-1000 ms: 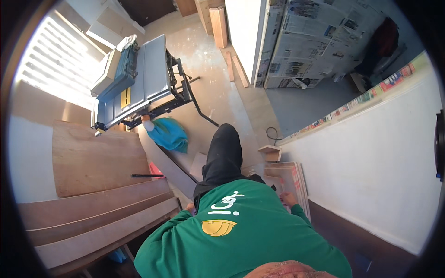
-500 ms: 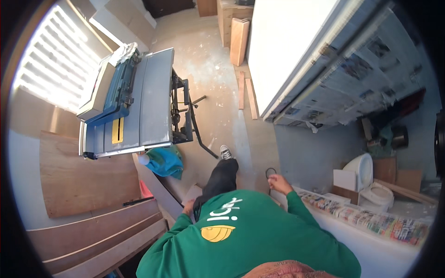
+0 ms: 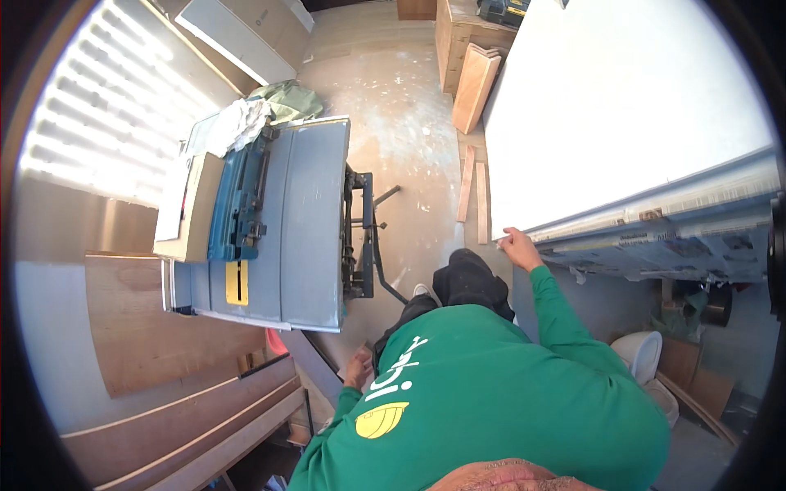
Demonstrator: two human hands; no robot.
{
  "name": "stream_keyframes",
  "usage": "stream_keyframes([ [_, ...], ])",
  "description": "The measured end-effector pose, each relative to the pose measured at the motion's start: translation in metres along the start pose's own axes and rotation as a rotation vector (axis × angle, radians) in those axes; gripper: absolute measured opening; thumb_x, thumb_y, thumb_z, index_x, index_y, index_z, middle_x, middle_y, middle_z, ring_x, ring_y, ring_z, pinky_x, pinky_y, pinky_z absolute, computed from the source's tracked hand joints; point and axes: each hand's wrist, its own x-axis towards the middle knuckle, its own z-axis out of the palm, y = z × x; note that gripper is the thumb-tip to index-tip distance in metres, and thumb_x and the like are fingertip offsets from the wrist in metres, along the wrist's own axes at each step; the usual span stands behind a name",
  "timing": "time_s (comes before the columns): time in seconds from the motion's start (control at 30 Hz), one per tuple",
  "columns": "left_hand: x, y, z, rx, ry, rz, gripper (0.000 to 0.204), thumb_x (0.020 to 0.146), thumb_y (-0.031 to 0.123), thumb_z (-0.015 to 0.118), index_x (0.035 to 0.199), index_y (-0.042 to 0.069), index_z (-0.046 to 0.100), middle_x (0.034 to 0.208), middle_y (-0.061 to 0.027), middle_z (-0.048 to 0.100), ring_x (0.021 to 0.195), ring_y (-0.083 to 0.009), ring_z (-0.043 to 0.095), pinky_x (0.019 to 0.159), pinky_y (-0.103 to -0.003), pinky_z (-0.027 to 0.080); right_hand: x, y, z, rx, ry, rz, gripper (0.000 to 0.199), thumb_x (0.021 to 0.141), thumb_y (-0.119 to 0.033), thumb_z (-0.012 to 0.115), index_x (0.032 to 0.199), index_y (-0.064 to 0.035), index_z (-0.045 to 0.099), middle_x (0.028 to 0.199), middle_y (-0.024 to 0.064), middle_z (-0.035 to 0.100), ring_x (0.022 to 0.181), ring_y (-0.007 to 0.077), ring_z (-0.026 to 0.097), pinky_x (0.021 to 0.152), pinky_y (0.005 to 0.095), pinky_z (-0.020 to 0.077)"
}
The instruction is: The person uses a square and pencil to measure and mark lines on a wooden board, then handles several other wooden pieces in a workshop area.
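Note:
My right hand (image 3: 517,247) is stretched forward at the near left corner of a large white panel (image 3: 606,123). Its fingers are curled closed, and whatever they may hold is too small to make out. The panel lies raised on a support whose side is draped with printed paper (image 3: 655,237). Low beside my left thigh hangs my left hand (image 3: 358,367), partly hidden by the leg and sleeve, so its grip does not show. A table saw (image 3: 307,221) on a folding stand is the closest large thing to it.
On the saw table rest a blue tool case (image 3: 233,200) and a cardboard box (image 3: 196,204). Wood strips (image 3: 481,200) lie on the floor by the panel, and stacked boards (image 3: 475,90) lean behind. Long boards (image 3: 180,409) stand at lower left. A toilet (image 3: 643,352) is at right.
I have stepped forward, and the white panel now fills more of the right side. My right hand has come up to its corner; the thin dark loop seen at that hand no longer shows.

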Motion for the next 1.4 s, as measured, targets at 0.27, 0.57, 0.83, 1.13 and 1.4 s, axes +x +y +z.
stream_keyframes([
  [0.27, 0.037, 0.149, 0.034, 0.341, 0.035, 0.087, 0.035, 0.098, 0.032, 0.056, 0.127, 0.012, 0.057, 0.115, -0.0089, 0.064, 0.107, -0.0295, 0.060, 0.094, -0.045, 0.049, 0.274, -0.061, -0.081, -0.148, 0.089, -0.255, 0.069, 0.093, -0.026, 0.064, 0.149, 0.0027, 0.035, 0.138, 0.0270, 0.054, 0.128, 0.0395, 0.053, 0.108, 0.0451, 0.0440],
  [0.57, 0.083, 0.266, 0.026, 0.683, -0.062, -0.033, 0.040, 0.093, 0.031, 0.060, 0.127, 0.010, 0.059, 0.118, -0.0155, 0.065, 0.110, -0.0361, 0.061, 0.098, -0.047, 0.049, 0.625, -0.095, -0.128, -0.567, 0.208, -0.323, 0.089, 0.090, -0.028, 0.069, 0.157, -0.0004, 0.016, 0.155, 0.0246, 0.036, 0.143, 0.0413, 0.035, 0.110, 0.0572, 0.0376],
  [0.83, -0.114, 0.170, 0.232, 0.578, 0.052, -0.383, 0.044, 0.088, 0.030, 0.064, 0.128, 0.009, 0.061, 0.121, -0.0214, 0.065, 0.114, -0.0420, 0.061, 0.101, -0.049, 0.049, 0.867, 0.032, -0.176, -0.907, 0.190, -0.198, 0.099, 0.093, -0.045, 0.062, 0.155, 0.0132, 0.011, 0.160, 0.0347, 0.021, 0.147, 0.0494, 0.027, 0.121, 0.0512, 0.0259],
  [1.13, -0.201, 0.150, 0.365, -0.066, 0.197, -0.613, 0.031, 0.095, 0.021, 0.060, 0.122, 0.007, 0.067, 0.115, -0.0125, 0.073, 0.101, -0.0271, 0.067, 0.093, -0.040, 0.052, 0.794, 0.011, -0.113, -0.938, 0.284, -0.123, 0.091, 0.086, -0.039, 0.071, 0.139, 0.0192, 0.025, 0.118, 0.0307, 0.060, 0.118, 0.0430, 0.060, 0.093, 0.0509, 0.0547],
  [1.4, -0.157, 0.099, 0.425, -1.068, 0.675, -0.572, 0.031, 0.102, 0.025, 0.059, 0.123, 0.003, 0.065, 0.115, -0.0040, 0.069, 0.101, -0.0154, 0.064, 0.091, -0.033, 0.052, 0.666, -0.026, -0.081, -1.204, 0.053, -0.103, 0.041, 0.090, -0.041, 0.063, 0.123, -0.0161, 0.066, 0.118, 0.0116, 0.071, 0.111, 0.0380, 0.065, 0.096, 0.0605, 0.0428],
])
